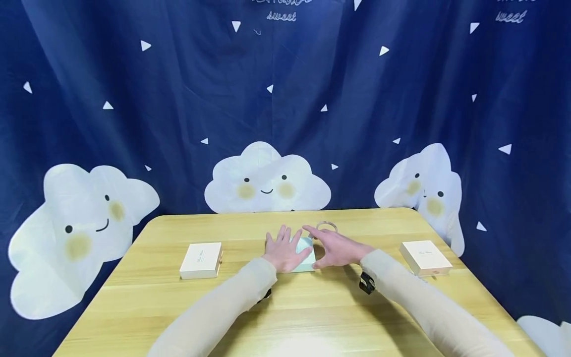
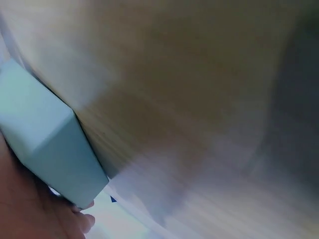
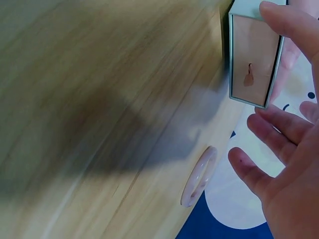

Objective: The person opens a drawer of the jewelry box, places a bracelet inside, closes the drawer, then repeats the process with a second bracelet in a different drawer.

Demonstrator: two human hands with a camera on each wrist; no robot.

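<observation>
A pale green box (image 1: 308,266) lies on the wooden table, partly covered by the hands. My left hand (image 1: 284,252) rests over its top with fingers spread forward. At the box's right side is my right hand (image 1: 341,249), its fingers extended and apart. In the right wrist view the thumb (image 3: 289,22) is at the box's upper edge; whether it touches cannot be told. That end shows a pinkish drawer front (image 3: 256,55) with a small pull tab (image 3: 248,78). A pale translucent bangle (image 3: 196,172) lies just beyond the right fingers.
On the table (image 1: 285,307), a white box (image 1: 201,260) sits to the left and another white box (image 1: 426,257) near the right edge. Behind the table's far edge hangs a dark blue curtain (image 1: 285,119) with smiling clouds.
</observation>
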